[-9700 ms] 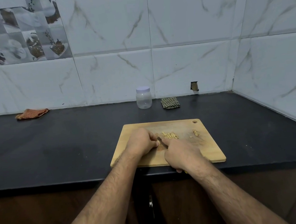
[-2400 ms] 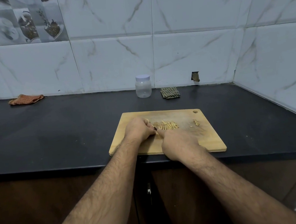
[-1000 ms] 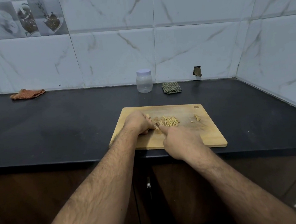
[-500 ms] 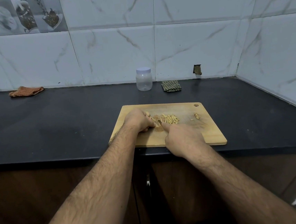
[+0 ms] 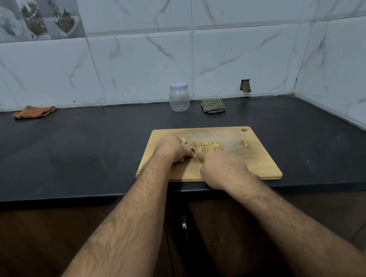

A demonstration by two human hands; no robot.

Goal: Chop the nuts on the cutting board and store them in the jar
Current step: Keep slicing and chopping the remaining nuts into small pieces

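Counter: we see a black stone countertop (image 5: 71,149) spanning the middle of the frame below white marble-look wall tiles (image 5: 143,64).
Board: a rectangular light wooden cutting board (image 5: 262,159) lies right of centre, at the counter's front edge.
Jar: a clear plastic jar with a white lid (image 5: 179,97) stands upright above the board, by the wall, lid on.
Cloths: an orange cloth (image 5: 33,111) lies at upper left; a green checked cloth (image 5: 213,106) just right of the jar.
Left hand (image 5: 171,149): curled, we think pinning a nut; the nut itself is hidden.
Right hand (image 5: 224,170): gripping a small knife (image 5: 193,152), forefinger extended along it.
Nuts: a row of pale slivered nuts (image 5: 209,146) lies mid-board; a few whole pieces (image 5: 245,143) near its right edge.
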